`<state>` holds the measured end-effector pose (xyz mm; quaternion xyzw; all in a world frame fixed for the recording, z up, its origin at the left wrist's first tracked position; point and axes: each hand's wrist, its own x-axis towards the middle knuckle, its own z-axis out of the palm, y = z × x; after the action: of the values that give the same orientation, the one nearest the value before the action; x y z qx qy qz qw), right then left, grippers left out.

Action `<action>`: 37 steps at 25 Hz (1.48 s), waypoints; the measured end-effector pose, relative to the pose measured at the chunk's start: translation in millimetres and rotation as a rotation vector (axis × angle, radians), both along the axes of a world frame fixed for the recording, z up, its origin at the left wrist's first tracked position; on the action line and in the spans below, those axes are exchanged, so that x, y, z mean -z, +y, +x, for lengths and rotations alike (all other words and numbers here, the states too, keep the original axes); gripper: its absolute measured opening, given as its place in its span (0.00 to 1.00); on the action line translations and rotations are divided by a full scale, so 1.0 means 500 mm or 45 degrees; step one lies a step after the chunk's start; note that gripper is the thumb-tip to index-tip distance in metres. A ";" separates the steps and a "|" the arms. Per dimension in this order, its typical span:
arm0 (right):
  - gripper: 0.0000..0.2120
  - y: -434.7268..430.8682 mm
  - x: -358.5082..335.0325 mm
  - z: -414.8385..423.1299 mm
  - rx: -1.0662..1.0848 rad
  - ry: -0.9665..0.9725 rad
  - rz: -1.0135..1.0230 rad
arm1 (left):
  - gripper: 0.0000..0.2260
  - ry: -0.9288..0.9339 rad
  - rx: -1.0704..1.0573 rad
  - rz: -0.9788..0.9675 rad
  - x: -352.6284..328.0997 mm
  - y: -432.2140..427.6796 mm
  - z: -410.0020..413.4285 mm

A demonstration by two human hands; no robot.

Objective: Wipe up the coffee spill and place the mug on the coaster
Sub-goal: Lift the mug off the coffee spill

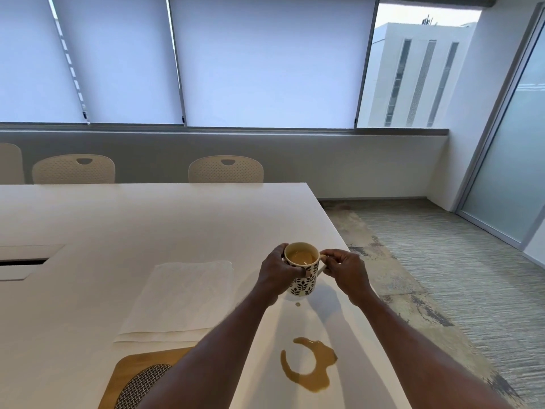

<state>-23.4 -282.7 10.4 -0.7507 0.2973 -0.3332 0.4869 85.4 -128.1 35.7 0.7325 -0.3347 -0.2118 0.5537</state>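
Observation:
A white mug with a black leaf pattern, part full of coffee, stands at or just above the white table near its right edge; I cannot tell which. My left hand wraps its left side and my right hand pinches its handle. A ring-shaped coffee spill lies nearer me, with a small drop just below the mug. A folded white paper towel lies to the left. The woven coaster sits on a wooden board at the bottom, partly hidden by my left arm.
The table's right edge runs close beside the mug, with carpeted floor beyond. A cable hatch is sunk in the table at the left. Several beige chairs stand along the far side under the blinds.

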 end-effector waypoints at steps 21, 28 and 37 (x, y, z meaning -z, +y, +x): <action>0.08 -0.039 0.039 0.026 0.022 0.060 0.029 | 0.26 0.014 -0.025 0.097 0.041 -0.052 0.034; 0.05 -0.032 0.043 0.020 0.045 0.061 0.016 | 0.28 -0.008 -0.010 0.119 0.045 -0.049 0.030; 0.19 -0.006 0.009 -0.006 0.443 0.182 -0.345 | 0.36 -0.234 -0.167 0.297 0.051 0.044 0.073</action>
<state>-26.3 -285.6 6.1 -0.7684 0.4085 -0.3949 0.2944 121.7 -106.1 10.3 0.8284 -0.3084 -0.1446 0.4446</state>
